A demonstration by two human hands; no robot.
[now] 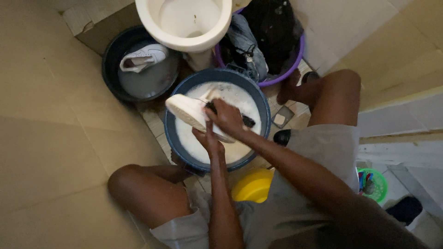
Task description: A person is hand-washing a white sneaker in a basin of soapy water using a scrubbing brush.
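Shoe: a white sneaker point(190, 110) was held over the blue basin point(171, 133) of soapy, milky water, sole side turned up and toward the left; its long axis ran from far left to near right.
Left hand: the left hand point(208, 139) sat under the near right end of the sneaker, its grip closed on the shoe from the near side to steady it.
Right hand: the right hand point(227, 119) lay on top of the sneaker, its grip closed around a dark brush point(248, 121) whose end showed just right of the knuckles.
Key relation: the free length of the sneaker stretched left and far from both hands; the right hand was the one on top of it.
Around: a second white sneaker point(142, 57) lay in a dark basin point(110, 69) at far left, beside a toilet bowl point(184, 23); a purple tub of dark clothes point(277, 27) stood far right, and a yellow bowl point(253, 186) sat near, between the knees.
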